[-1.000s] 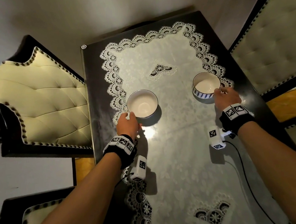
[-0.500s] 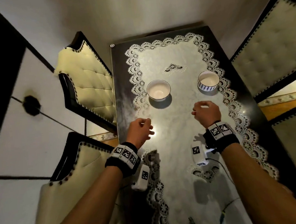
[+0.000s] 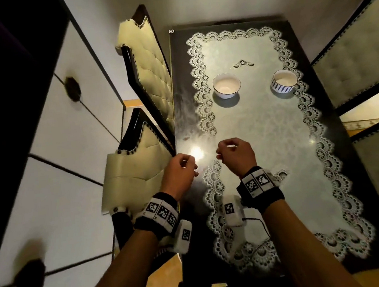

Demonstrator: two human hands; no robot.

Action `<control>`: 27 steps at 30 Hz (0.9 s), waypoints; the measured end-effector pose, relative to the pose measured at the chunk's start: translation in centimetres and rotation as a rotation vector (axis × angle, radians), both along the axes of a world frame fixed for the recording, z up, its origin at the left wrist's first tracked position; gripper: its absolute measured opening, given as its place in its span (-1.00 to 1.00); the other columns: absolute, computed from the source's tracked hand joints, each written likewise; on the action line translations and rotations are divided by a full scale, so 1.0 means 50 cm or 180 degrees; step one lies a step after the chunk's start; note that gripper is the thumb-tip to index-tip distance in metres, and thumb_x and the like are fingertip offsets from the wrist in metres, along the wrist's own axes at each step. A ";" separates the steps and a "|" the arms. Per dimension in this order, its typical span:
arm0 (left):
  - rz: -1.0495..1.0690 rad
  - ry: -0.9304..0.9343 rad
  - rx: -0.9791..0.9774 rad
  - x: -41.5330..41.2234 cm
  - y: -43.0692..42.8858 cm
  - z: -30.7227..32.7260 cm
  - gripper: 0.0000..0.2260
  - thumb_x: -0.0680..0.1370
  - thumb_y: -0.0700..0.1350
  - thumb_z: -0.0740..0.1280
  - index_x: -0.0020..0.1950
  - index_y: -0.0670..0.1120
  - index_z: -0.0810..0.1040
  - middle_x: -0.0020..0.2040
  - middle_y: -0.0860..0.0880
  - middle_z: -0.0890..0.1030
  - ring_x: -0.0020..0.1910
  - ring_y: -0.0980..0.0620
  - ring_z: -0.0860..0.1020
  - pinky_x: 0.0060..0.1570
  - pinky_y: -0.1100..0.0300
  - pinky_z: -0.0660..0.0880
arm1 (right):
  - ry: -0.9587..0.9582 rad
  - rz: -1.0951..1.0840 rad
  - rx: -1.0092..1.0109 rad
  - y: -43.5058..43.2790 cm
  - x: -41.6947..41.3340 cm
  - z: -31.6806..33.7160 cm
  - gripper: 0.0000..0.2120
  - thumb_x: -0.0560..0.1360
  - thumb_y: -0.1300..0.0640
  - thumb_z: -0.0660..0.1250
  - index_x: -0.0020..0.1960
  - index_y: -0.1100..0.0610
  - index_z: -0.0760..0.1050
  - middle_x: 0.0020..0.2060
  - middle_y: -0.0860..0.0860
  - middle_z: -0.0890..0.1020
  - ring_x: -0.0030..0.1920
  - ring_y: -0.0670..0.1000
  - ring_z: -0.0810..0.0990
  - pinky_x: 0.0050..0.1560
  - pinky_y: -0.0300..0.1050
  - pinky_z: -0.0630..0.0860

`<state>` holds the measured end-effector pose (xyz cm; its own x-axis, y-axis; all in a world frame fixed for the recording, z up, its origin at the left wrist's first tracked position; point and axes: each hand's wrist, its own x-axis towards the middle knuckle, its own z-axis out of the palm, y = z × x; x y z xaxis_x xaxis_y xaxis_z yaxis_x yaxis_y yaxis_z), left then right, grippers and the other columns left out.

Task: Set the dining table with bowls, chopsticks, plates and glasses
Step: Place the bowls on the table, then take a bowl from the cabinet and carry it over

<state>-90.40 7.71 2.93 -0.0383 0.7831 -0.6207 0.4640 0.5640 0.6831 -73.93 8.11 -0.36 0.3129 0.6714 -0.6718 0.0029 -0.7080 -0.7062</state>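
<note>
- Left hand [image 3: 179, 170] and right hand [image 3: 237, 154] hover empty over the dark desk [image 3: 181, 111], fingers loosely curled.
- Plain white bowl [image 3: 226, 85] and blue-striped white bowl [image 3: 283, 81] stand well apart on the lace-edged cloth [image 3: 276, 134].

We see a black dining table [image 3: 335, 114] under a pale cloth [image 3: 264, 130] with a faint floral weave and a white lace border of scalloped flower motifs. Toward the table's far edge, the left bowl [image 3: 226, 85] is plain white with a thin dark rim, and the right bowl [image 3: 284, 81] is white inside with dark blue vertical stripes outside. Our wrists carry black bands [image 3: 260, 188] bearing white tags printed with black square codes. Along the table's left edge stand chairs [image 3: 151, 77] in cream diamond-tufted upholstery, dark frames and stud trim. The floor [image 3: 50, 144] is white tile with dark octagonal insets.
</note>
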 end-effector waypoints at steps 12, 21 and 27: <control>-0.0073 0.0311 -0.0017 0.033 -0.191 0.007 -0.88 0.60 -0.03 0.24 0.01 -0.02 0.54 -0.15 -0.03 0.67 -0.16 -0.06 0.66 -0.01 -0.08 0.60 | -0.0199 0.0789 -0.0030 -0.136 0.004 0.021 -0.89 0.46 0.01 0.37 -0.13 0.05 0.60 -0.21 0.06 0.72 -0.10 0.13 0.72 0.08 0.12 0.62; 0.0151 -0.0262 0.0246 0.125 -0.301 0.073 -0.88 0.63 -0.05 0.21 0.08 0.04 0.54 -0.18 0.00 0.67 -0.28 0.03 0.66 -0.24 0.12 0.63 | -0.0461 0.1021 0.0137 -0.208 0.072 0.107 -0.87 0.54 0.05 0.32 0.01 0.09 0.56 -0.11 0.09 0.71 -0.05 0.12 0.69 0.10 0.16 0.60; 0.0048 0.0451 0.0515 0.078 -0.342 0.081 -0.90 0.64 -0.07 0.21 0.10 0.01 0.50 -0.17 0.01 0.66 -0.29 0.08 0.63 -0.30 0.26 0.55 | -0.0405 0.1056 0.0531 -0.235 0.077 0.175 -0.93 0.56 0.11 0.32 -0.02 0.07 0.57 -0.21 0.04 0.73 -0.11 0.06 0.72 0.12 0.11 0.59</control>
<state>-86.50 -9.38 6.99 -0.1287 0.8708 -0.4744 0.5541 0.4599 0.6939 -70.11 -3.64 8.38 0.1344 0.8468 -0.5146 0.3074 -0.5294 -0.7907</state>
